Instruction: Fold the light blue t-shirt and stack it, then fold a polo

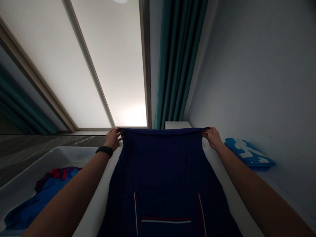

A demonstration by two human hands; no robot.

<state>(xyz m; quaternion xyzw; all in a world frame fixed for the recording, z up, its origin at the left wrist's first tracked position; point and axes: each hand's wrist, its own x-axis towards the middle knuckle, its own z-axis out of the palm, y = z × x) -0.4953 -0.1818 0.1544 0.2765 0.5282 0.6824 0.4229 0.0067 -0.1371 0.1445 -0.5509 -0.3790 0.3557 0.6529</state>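
A dark blue garment [163,171] with thin red and white piping is stretched out in front of me. Its upper edge is pulled straight between my two hands, and the lower part runs out of view at the bottom. My left hand [114,139], with a black band on the wrist, pinches the upper left corner. At the upper right corner, my right hand [212,136] has its fingers closed on the cloth. The garment lies over a white surface [95,210], which shows on both sides of it.
On the left stands a translucent plastic tub [74,151] holding blue and red clothes [49,194]. A folded blue and white item [249,153] lies at the right by the wall [261,79]. Behind are a bright frosted window [118,65], a teal curtain [180,59] and a white box-like object [177,124].
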